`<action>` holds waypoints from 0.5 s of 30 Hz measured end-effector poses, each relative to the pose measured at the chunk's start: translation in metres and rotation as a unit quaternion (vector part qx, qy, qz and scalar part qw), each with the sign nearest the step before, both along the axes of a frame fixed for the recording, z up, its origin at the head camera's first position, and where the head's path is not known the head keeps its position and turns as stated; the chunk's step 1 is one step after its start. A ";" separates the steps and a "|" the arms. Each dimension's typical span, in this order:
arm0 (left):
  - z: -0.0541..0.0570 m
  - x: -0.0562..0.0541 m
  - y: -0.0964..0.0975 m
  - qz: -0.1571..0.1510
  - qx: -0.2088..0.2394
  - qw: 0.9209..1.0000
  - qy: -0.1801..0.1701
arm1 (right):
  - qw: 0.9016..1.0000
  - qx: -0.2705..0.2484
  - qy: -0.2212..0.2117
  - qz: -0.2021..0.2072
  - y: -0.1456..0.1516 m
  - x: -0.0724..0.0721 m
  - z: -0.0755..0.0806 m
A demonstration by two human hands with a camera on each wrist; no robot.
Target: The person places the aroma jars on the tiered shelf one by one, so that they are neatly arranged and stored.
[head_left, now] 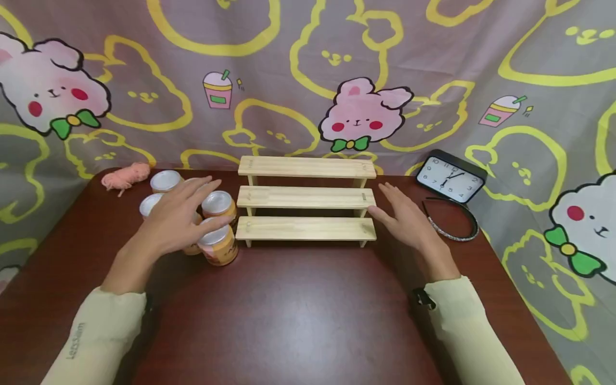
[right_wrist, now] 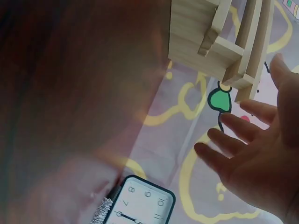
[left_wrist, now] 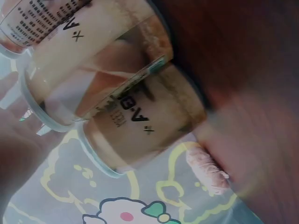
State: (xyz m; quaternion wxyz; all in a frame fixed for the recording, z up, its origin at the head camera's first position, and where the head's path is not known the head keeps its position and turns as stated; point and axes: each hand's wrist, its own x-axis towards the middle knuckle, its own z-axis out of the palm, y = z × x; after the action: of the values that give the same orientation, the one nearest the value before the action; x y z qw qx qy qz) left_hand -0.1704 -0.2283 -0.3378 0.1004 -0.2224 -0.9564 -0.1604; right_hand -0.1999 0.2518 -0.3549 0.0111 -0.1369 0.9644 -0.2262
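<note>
Several cans with silver tops and orange-brown labels stand grouped on the left of the table; the front can [head_left: 220, 252] shows most fully. Over this group extends my left hand [head_left: 174, 218], fingers straight, hiding some of the cans. In the left wrist view, label print shows on a can [left_wrist: 140, 126] close by, with part of the hand at the left edge. A three-step wooden rack [head_left: 305, 229] stands in the middle. My right hand [head_left: 408, 220] is held at the rack's right end, fingers spread and holding nothing; the right wrist view shows its fingertips near the rack's steps.
A pink skein of yarn [head_left: 127, 176] lies at the back left. At the back right a black-framed clock [head_left: 451, 177] leans back, with a glittery headband [head_left: 457, 237] before it. Behind the dark red table [head_left: 308, 315] hangs a cartoon-print curtain [head_left: 289, 69].
</note>
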 end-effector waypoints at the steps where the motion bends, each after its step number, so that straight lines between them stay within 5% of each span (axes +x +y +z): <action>1: -0.001 0.000 -0.001 -0.011 0.005 1.000 0.010 | 1.000 -0.009 0.005 0.001 0.000 0.000 -0.001; 15: -0.009 0.009 -0.013 -0.070 0.040 0.995 0.061 | 0.995 -0.092 -0.020 -0.020 0.001 0.007 -0.018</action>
State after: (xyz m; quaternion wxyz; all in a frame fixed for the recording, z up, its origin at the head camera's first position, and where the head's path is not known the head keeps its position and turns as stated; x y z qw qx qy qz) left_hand -0.1609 -0.2410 -0.3468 0.1555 -0.2941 -0.9234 -0.1916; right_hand -0.1925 0.2525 -0.3726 0.0133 -0.1139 0.9416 -0.3165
